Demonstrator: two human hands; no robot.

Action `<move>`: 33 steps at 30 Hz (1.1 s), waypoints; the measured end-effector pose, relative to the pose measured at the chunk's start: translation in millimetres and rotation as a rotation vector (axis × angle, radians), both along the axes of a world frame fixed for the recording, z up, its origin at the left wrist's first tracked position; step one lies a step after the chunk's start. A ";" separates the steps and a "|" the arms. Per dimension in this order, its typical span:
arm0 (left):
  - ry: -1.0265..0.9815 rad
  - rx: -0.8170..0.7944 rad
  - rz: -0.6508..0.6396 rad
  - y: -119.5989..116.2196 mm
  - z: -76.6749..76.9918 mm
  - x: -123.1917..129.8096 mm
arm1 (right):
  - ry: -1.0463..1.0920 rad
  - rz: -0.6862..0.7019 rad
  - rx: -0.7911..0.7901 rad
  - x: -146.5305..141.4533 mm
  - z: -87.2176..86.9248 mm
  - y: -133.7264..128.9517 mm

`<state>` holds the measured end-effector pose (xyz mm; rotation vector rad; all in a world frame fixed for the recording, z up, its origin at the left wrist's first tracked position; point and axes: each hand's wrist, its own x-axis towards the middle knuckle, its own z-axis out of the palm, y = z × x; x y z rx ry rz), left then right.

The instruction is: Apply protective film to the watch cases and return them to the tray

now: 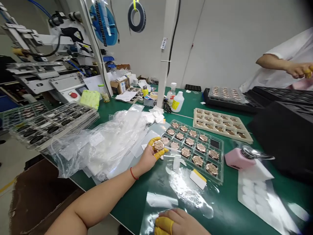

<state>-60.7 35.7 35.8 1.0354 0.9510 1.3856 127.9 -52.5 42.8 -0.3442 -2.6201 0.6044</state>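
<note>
Between the yellow-cotted thumb and finger of my left hand (148, 158) is a rose-gold watch case (158, 145), held up at the near left corner of a clear tray (221, 160). Similar round rose-gold watch cases sit in that tray's compartments, and one pocket at the far right looks dark. My right hand (181, 223) is low at the bottom edge, over a clear plastic sheet (158, 199). Its fingers, also in yellow cots, are curled together; whatever they may hold is hidden. A small white and yellow card (198, 179) lies between the hand and the tray.
Crumpled clear bags (105, 147) and stacked trays of dark parts (56, 125) cover the left. To the right stand a pink pump bottle (238, 159), a beige tray (246, 137) and black trays (286, 98). A white post (164, 65) rises behind. A co-worker's hand (299, 69) shows.
</note>
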 end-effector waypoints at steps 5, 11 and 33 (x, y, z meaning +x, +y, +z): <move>0.085 0.022 -0.087 -11.4 3.2 4.9 | 0.103 -0.390 0.040 11.3 34.9 45.9; 0.269 0.067 -0.160 -25.7 3.2 6.4 | 0.125 -0.718 -0.093 25.9 17.1 78.1; 0.373 0.052 -0.294 -28.2 3.0 7.7 | -0.103 -0.681 -0.744 27.8 27.7 86.5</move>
